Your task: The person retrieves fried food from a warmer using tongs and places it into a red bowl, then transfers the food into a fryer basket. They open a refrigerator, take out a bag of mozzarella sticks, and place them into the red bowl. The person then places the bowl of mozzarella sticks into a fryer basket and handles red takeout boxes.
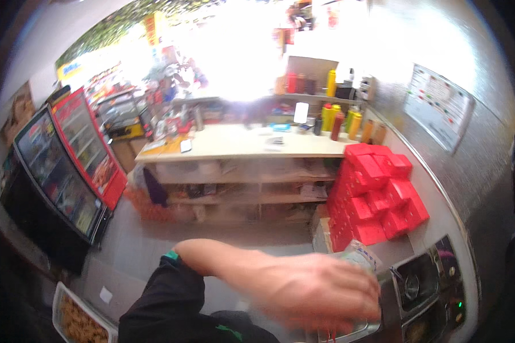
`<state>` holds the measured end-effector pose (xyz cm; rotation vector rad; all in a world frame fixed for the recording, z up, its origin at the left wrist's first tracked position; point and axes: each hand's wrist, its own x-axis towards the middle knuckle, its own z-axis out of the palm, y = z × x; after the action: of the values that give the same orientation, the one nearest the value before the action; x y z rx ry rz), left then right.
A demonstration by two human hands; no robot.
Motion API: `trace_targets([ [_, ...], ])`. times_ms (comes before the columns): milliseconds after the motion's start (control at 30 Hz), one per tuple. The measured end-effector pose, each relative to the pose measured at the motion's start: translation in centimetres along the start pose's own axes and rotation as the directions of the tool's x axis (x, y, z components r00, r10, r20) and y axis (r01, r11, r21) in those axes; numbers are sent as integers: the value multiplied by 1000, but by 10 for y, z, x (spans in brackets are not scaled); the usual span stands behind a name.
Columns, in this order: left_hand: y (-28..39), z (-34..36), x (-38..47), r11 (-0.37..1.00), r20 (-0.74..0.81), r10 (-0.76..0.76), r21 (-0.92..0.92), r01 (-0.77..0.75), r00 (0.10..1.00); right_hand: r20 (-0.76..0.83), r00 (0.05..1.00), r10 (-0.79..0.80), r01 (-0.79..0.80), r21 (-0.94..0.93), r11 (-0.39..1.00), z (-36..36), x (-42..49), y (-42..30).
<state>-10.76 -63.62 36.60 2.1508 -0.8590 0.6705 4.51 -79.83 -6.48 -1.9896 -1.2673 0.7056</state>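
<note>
My left hand (313, 289), blurred and back upward, reaches across from a dark sleeve (163, 287) toward the lower right. Its fingers curl downward and their tips are hidden, so I cannot tell whether they hold anything. Below the hand, thin red strands (331, 334) show beside the rim of a metal pan (369, 329). A clear plastic bag with printing (362, 256) sits just beyond the knuckles. To the right of the fingers is a steel double fryer (397, 296) with a green light. My right hand is out of view.
Stacked red boxes (369, 193) stand by the right wall. A long counter (236, 141) with squeeze bottles (337, 124) crosses the far side. Glass-door fridges (60, 171) line the left. A white tub (58, 304) of brown food pieces lies lower left.
</note>
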Motion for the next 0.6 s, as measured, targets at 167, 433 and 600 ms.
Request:
trace_targets([
  [167, 67, -20, -49, 954, -334, 207, 277, -114, 919, 184, 983, 9, -1, -44, 999, 64, 43, -13],
  [433, 104, -93, -170, 979, -262, 97, 199, -45, 960, 245, 892, 381, -325, -240, 915, 139, 68, 59],
  [600, 101, -130, -221, 995, -291, 3, 94, 25, 957, 410, 679, 609, -595, -179, 784, 177, 55, 146],
])
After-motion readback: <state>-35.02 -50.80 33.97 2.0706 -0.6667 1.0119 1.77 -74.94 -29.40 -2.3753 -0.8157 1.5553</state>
